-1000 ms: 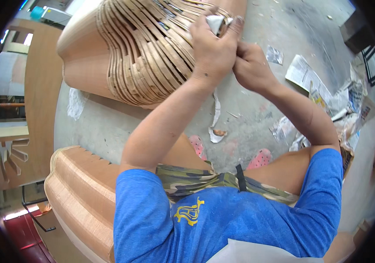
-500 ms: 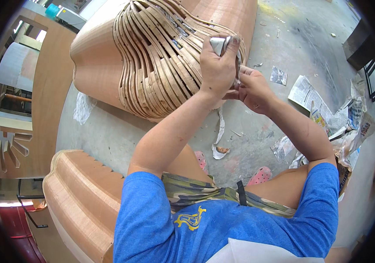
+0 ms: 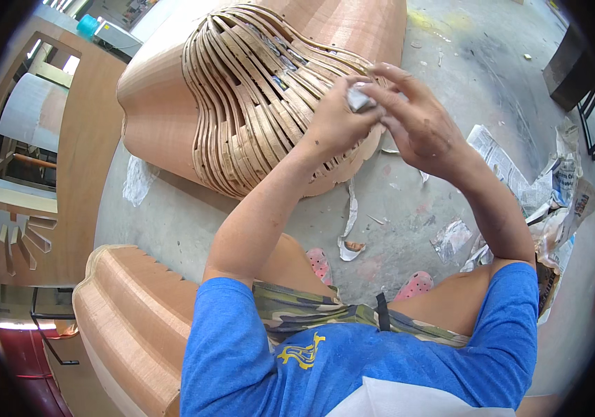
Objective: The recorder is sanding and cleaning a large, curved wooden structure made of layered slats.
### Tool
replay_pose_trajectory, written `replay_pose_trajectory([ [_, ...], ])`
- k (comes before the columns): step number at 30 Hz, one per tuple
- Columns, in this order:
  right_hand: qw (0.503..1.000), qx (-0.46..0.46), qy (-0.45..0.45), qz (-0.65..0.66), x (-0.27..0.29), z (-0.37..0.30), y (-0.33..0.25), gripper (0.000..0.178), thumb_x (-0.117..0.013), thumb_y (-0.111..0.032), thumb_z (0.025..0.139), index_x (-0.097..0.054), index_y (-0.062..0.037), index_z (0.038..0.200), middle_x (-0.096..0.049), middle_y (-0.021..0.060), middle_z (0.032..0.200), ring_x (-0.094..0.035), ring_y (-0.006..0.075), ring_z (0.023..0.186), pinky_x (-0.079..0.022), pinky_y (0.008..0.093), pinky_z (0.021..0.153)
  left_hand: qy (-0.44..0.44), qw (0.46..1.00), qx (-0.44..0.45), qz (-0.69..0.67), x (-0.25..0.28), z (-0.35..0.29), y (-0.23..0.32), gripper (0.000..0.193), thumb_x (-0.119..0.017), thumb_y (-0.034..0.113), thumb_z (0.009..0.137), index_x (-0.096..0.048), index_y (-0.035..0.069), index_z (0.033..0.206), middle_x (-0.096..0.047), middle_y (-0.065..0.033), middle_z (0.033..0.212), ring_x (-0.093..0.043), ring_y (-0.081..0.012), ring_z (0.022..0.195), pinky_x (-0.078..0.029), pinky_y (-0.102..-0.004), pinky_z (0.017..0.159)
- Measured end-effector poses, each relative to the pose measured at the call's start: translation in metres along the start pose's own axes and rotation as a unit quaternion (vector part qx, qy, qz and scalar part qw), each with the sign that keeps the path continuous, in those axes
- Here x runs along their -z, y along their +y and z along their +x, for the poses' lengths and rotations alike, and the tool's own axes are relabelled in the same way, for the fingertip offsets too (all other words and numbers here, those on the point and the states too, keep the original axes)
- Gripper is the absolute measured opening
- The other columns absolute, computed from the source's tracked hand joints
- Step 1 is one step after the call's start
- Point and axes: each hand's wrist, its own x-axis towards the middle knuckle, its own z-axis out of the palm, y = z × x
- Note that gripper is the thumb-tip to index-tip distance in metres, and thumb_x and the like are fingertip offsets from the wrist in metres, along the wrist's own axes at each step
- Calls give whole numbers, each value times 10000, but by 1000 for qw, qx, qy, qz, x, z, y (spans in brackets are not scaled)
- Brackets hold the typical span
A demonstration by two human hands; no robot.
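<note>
My left hand (image 3: 336,124) is closed around a small whitish-grey wad (image 3: 360,100), blurred by motion, its exact kind unclear. Over the wad's right side hovers my right hand (image 3: 422,128), fingers stretched and apart, with the fingertips close to it or touching it. Both hands are above the near right end of a large curved wooden form (image 3: 155,132). Its middle is covered by long bent wooden strips (image 3: 242,104) with gaps between them, some showing dark or shiny bits.
Crumpled newspaper (image 3: 555,201) lies on the grey floor at right. Paper scraps (image 3: 350,215) and a white crumpled sheet (image 3: 139,179) lie nearer the form. Another ridged wooden piece (image 3: 137,313) stands at lower left. A wooden panel with openings (image 3: 82,146) is at far left.
Both hands have come slightly lower. My right hand has moved up from beneath the wad to its right side, its fingers spreading. The left hand keeps its hold.
</note>
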Motion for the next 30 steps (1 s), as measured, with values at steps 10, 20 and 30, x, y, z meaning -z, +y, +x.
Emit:
replay_pose_trajectory([
  [10,991,98,-96,6,15,-8,9,307,-632,14,727,-674,-60,1022,-647,134,988,-642,305,909,-527,373,786,-305,925,106,-200,14,-22,22,572,-674,51,733,-471,21,1266,-563,-7,801,-544,-77,615,-423,-224,501],
  [20,970,-125,1,211,-7,-13,26,195,-605,23,828,-685,6,1005,-692,97,852,-653,200,748,-515,303,659,-179,951,150,-203,-2,-13,7,517,-444,573,946,-470,96,747,-422,14,538,-357,-88,430,-321,-252,408],
  [30,957,-168,31,233,-4,-14,33,133,-625,12,832,-656,24,961,-692,134,800,-677,158,726,-532,289,657,-172,951,155,-203,-6,-16,-3,555,-464,538,946,-585,5,1042,-568,-25,776,-597,-127,670,-507,-265,608],
])
